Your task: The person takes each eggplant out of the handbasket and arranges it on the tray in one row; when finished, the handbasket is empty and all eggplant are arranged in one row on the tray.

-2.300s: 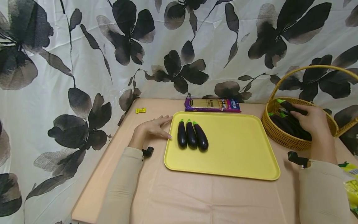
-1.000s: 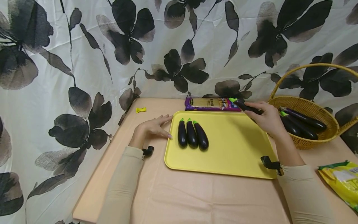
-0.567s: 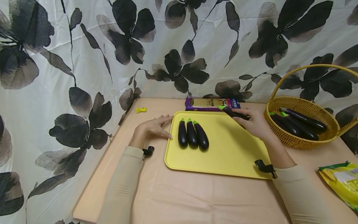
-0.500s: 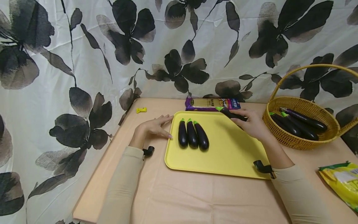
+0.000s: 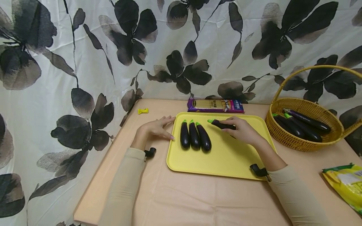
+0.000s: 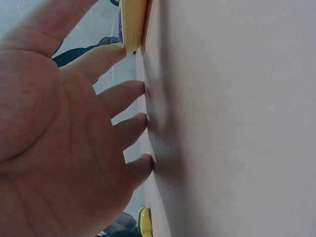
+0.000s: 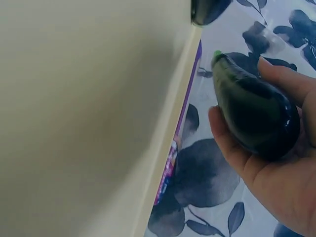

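Dark eggplant (image 5: pixel 217 123) has moved left and lower, over the yellow tray (image 5: pixel 237 157), near 3 more eggplants (image 5: pixel 194 136).
So the work is at the tray, away from the basket (image 5: pixel 278 136). The right hand (image 5: pixel 244 130) holds it with thumb and bent fingers; the left hand (image 5: pixel 154 128), fingers spread, touches the tray's left edge.

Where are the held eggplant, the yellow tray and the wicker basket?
Held eggplant (image 7: pixel 256 111): right wrist view, middle of its body.
Yellow tray (image 5: pixel 223 158): head view, bare surface near the front edge.
Wicker basket (image 5: pixel 284 139): head view, outer front wall.
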A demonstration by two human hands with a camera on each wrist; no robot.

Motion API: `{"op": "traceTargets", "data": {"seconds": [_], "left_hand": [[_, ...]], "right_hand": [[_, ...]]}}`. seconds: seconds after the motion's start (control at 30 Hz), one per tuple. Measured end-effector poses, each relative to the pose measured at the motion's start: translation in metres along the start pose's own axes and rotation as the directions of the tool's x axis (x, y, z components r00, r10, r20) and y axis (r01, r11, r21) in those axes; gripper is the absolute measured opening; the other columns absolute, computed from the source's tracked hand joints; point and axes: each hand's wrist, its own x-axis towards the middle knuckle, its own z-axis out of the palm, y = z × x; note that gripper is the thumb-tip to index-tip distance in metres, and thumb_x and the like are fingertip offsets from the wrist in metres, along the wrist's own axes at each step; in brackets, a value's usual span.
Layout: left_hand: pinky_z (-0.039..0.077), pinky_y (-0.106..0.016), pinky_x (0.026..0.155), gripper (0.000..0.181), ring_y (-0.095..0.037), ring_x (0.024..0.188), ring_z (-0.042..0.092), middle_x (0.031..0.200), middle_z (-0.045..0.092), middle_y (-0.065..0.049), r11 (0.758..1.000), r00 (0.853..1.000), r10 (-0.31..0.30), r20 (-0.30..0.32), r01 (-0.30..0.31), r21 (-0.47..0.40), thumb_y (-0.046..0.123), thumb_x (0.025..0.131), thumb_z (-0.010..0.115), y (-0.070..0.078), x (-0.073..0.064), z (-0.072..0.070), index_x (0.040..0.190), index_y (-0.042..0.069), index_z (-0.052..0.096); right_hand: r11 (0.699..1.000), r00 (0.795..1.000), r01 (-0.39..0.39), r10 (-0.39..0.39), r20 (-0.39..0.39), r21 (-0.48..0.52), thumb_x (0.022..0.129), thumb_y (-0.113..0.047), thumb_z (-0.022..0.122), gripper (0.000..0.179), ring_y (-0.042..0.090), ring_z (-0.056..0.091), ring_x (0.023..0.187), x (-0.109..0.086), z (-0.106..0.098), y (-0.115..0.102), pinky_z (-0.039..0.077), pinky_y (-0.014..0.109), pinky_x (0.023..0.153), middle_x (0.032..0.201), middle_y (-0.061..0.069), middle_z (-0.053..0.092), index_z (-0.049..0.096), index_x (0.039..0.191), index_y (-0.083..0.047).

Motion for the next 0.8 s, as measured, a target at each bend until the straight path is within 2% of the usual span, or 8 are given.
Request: {"op": "traceTargets", "data": {"seconds": [0.23, 0.4, 0.5, 0.63, 0.8], "left_hand": [[-0.003, -0.062, 0.13, 0.12, -0.029, 0.164, -0.006, 0.177, 0.005, 0.001, 1.0, 1.0, 0.008, 0.003, -0.009, 0.011, 0.067, 0.074, 0.086, -0.001, -0.001, 0.0, 0.168, 0.036, 0.018], [-0.003, -0.062, 0.13, 0.12, -0.029, 0.164, -0.006, 0.177, 0.005, 0.0, 1.0, 1.0, 0.009, 0.003, -0.009, 0.009, 0.066, 0.074, 0.086, 0.0, 0.0, 0.0, 0.168, 0.035, 0.018], [-0.003, -0.062, 0.13, 0.12, -0.029, 0.164, -0.006, 0.177, 0.006, 0.001, 1.0, 1.0, 0.008, 0.0, -0.008, 0.012, 0.066, 0.074, 0.086, 0.0, 0.0, 0.0, 0.168, 0.035, 0.018], [-0.002, -0.061, 0.13, 0.12, -0.029, 0.164, -0.006, 0.177, 0.006, 0.001, 1.0, 1.0, 0.008, -0.004, -0.008, 0.016, 0.065, 0.074, 0.086, 0.001, 0.0, 0.0, 0.168, 0.034, 0.018], [-0.002, -0.064, 0.129, 0.12, -0.031, 0.164, -0.006, 0.177, 0.005, -0.001, 1.0, 1.0, 0.008, -0.002, -0.008, 0.018, 0.065, 0.074, 0.086, 0.001, -0.001, 0.0, 0.168, 0.034, 0.018]], "right_hand": [[0.996, 0.992, 0.023, -0.012, 0.126, -0.09, 0.103, -0.017, 0.067, 0.043, 0.035, 0.062, 0.115, 0.01, 0.011, -0.003, 0.053, 0.051, 0.095, 0.128, 0.022, 0.063, 0.063, 0.143, -0.003], [0.989, 0.963, 0.043, -0.004, 0.269, -0.139, 0.103, -0.015, 0.065, 0.05, 0.035, 0.059, 0.12, 0.012, 0.01, -0.007, 0.051, 0.053, 0.098, 0.134, 0.025, 0.058, 0.054, 0.15, -0.003], [0.989, 0.942, 0.048, 0.001, 0.337, -0.137, 0.104, -0.018, 0.063, 0.054, 0.033, 0.058, 0.119, 0.014, 0.007, -0.008, 0.05, 0.048, 0.095, 0.138, 0.025, 0.056, 0.049, 0.154, -0.005], [0.991, 0.925, 0.056, -0.005, 0.38, -0.124, 0.103, -0.028, 0.066, 0.06, 0.026, 0.056, 0.108, 0.017, 0.006, -0.008, 0.047, 0.038, 0.087, 0.135, 0.021, 0.057, 0.047, 0.156, -0.007], [0.995, 0.912, 0.05, -0.009, 0.411, -0.09, 0.098, -0.038, 0.073, 0.072, 0.023, 0.053, 0.1, 0.016, 0.007, -0.01, 0.045, 0.033, 0.083, 0.129, 0.016, 0.058, 0.046, 0.157, -0.006]]}}
